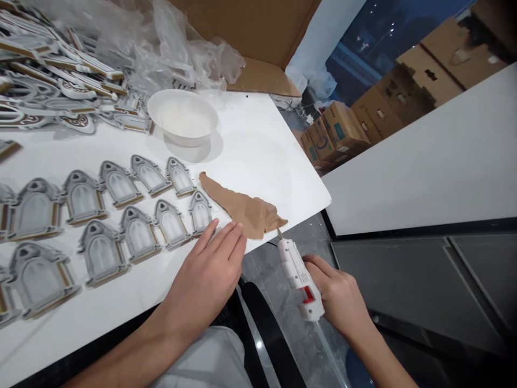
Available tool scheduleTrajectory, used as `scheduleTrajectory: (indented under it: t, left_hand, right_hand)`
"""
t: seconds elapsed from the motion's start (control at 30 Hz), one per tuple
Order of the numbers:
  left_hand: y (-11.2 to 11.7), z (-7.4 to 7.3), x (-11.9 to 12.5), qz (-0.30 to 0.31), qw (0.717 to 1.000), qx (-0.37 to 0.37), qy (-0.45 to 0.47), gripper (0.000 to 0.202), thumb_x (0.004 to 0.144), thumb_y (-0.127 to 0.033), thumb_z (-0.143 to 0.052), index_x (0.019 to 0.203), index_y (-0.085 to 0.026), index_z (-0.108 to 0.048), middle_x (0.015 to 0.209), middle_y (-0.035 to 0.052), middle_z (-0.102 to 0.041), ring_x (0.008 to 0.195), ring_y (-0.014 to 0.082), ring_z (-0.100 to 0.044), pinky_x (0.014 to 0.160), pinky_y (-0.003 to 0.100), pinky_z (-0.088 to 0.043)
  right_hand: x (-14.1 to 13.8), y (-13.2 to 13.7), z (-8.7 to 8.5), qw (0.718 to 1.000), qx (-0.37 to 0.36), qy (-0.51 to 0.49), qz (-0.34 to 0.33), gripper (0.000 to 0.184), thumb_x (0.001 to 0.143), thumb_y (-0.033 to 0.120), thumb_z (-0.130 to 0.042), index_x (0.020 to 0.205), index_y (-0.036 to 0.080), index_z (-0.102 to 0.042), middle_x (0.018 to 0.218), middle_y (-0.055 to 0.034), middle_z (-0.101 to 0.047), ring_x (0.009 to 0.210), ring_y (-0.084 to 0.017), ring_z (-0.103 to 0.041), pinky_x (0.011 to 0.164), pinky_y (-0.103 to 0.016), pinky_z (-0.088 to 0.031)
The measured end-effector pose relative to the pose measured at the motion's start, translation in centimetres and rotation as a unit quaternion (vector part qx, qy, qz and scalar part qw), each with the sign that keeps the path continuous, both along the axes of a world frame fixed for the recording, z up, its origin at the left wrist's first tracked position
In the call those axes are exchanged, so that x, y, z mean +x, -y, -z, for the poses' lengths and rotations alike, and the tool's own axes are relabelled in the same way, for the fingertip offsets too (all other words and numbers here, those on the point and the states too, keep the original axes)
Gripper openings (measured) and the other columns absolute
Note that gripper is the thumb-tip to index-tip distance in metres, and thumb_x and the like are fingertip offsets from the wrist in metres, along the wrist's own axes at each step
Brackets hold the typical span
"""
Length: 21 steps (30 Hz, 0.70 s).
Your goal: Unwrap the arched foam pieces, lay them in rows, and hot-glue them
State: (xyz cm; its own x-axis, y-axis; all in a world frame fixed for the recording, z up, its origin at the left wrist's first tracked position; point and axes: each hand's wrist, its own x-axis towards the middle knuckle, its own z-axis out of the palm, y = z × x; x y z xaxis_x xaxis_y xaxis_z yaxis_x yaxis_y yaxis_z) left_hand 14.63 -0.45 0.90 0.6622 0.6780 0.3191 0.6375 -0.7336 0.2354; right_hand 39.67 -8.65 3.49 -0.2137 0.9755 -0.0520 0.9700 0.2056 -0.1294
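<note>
My left hand (214, 264) lies flat on the table with its fingers stretched out, the tips touching the lower edge of a torn piece of brown paper (242, 207). My right hand (333, 291) is wrapped round a white hot glue gun (297, 277) with a red part in its side. The gun's metal nozzle points up at the paper's right-hand corner, beside the table edge. A clear glue stick (329, 347) sticks out from the gun's back end. Left of the paper stand rows of small grey arched window-shaped pieces (137, 229), lying on the table.
On the white table (258, 134) are a white bowl (183, 118), a heap of grey-and-white ornamental pieces (60, 81) and crumpled clear plastic (181, 48). Behind stands an open cardboard box (262, 75). Cartons (343, 129) are stacked beyond a white panel (428, 156) at right.
</note>
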Motion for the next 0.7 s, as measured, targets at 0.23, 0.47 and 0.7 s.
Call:
scheduleTrajectory:
  t: [0.23, 0.47, 0.7]
  left_hand:
    - [0.1, -0.1, -0.1, 0.002, 1.0, -0.004, -0.002, 0.033, 0.09, -0.009, -0.043, 0.117, -0.007, -0.062, 0.126, 0.0149, -0.063, 0.122, 0.0259, -0.056, 0.113, 0.048, -0.034]
    - [0.0, -0.1, 0.0, -0.001, 1.0, -0.005, -0.003, 0.033, 0.09, -0.009, -0.042, 0.116, -0.007, -0.062, 0.125, 0.0147, -0.064, 0.121, 0.0258, -0.056, 0.113, 0.048, -0.035]
    - [0.0, 0.0, 0.1, 0.002, 1.0, -0.006, -0.006, 0.032, 0.09, -0.009, -0.043, 0.115, -0.007, -0.062, 0.125, 0.015, -0.064, 0.121, 0.0259, -0.056, 0.113, 0.048, -0.034]
  right_hand:
    - [-0.2, 0.1, 2.2, 0.947, -0.084, -0.278, 0.139, 0.025, 0.075, 0.016, -0.055, 0.054, 0.019, -0.042, 0.061, 0.0024, -0.042, 0.053, -0.01, -0.037, 0.051, -0.025, -0.026]
    - [-0.9, 0.4, 3.1, 0.845, -0.169, -0.434, 0.263, 0.028, 0.086, 0.043, -0.06, 0.075, 0.017, -0.063, 0.054, 0.0044, -0.039, 0.048, -0.009, -0.033, 0.044, -0.023, -0.023]
    - [-0.5, 0.1, 3.6, 0.693, -0.235, -0.608, 0.31, 0.033, 0.082, 0.047, -0.065, 0.071, 0.017, -0.055, 0.066, 0.0031, -0.055, 0.038, -0.002, -0.023, 0.043, -0.022, -0.027]
